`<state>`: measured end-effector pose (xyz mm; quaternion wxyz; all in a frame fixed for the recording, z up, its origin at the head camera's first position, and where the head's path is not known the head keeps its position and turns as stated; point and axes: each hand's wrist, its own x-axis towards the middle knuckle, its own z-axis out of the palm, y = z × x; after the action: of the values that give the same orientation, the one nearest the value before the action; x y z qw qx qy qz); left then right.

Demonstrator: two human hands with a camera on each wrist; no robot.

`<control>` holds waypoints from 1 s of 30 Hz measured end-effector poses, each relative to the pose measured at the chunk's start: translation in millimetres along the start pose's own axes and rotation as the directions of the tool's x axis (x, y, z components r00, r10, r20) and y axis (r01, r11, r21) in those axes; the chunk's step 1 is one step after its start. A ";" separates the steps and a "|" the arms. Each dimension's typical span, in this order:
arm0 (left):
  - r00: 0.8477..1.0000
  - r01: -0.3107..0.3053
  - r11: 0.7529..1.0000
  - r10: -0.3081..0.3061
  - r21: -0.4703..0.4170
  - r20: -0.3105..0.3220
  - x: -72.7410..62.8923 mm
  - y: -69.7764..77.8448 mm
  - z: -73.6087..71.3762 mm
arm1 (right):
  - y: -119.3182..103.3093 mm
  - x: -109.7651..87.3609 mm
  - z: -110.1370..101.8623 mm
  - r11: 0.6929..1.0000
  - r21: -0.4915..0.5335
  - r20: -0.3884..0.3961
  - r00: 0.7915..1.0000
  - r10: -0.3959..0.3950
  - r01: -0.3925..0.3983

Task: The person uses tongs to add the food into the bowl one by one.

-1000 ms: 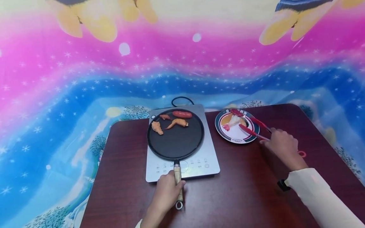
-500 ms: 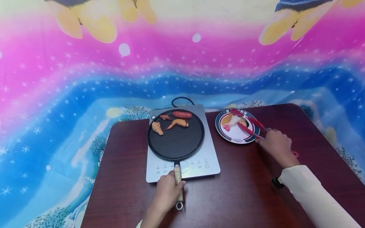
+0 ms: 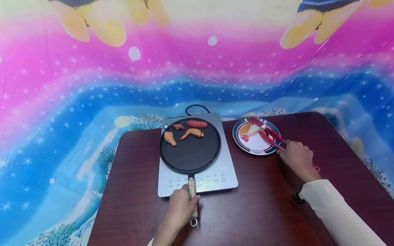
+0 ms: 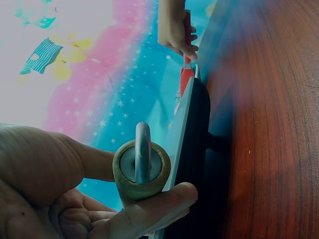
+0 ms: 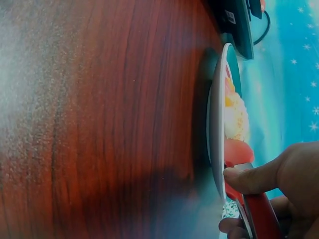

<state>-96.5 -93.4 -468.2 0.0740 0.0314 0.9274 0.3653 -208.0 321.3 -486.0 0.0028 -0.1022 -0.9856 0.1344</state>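
Red-armed tongs [image 3: 272,132] sit in the right grip [image 3: 298,158], and we see its thumb and fingers curled round them. Their 2 tips reach ahead and to the left of that grip, over a plate [image 3: 255,145]; whether they pinch any food, we cannot tell. The white plate with its dark green rim lies just beyond the right grip, and on it we find a shrimp-like piece [image 3: 253,130] close beside the tongs.

Well to the left, the left grip [image 3: 181,205] is closed round the pale handle [image 3: 192,188] of a black pan [image 3: 191,155], a metal ring [image 3: 193,222] showing at its near end. Ahead of this grip, the pan bears 4 pieces: a red sausage [image 3: 197,123], a wing-shaped piece [image 3: 195,132], a drumstick-like piece [image 3: 170,138] and a small reddish piece [image 3: 178,126]. Under the pan we see a silver cooker [image 3: 229,181], resting on a red-brown bench [image 3: 246,215]. Beyond the 2 grips hangs a snowflake-printed cloth [image 3: 212,75].
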 end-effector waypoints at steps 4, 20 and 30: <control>1.000 -0.003 1.000 0.003 0.005 -0.005 -0.3 0.6 0.2 | 2.8 -1.4 2.0 1.000 -0.004 -0.011 1.000 -0.008 0.008; 1.000 -0.005 1.000 0.005 0.018 -0.004 -0.8 1.2 -0.1 | 9.2 -8.4 6.0 0.997 -0.048 -0.086 0.995 -0.058 0.054; 1.000 -0.008 0.999 0.008 0.032 -0.009 -1.0 1.4 -1.0 | 9.3 -10.0 4.0 0.997 -0.053 -0.091 0.994 -0.056 0.052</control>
<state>-95.7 -93.2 -466.5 0.0677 0.0344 0.9333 0.3510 -196.4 327.0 -492.1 0.0494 -0.0815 -0.9899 0.1046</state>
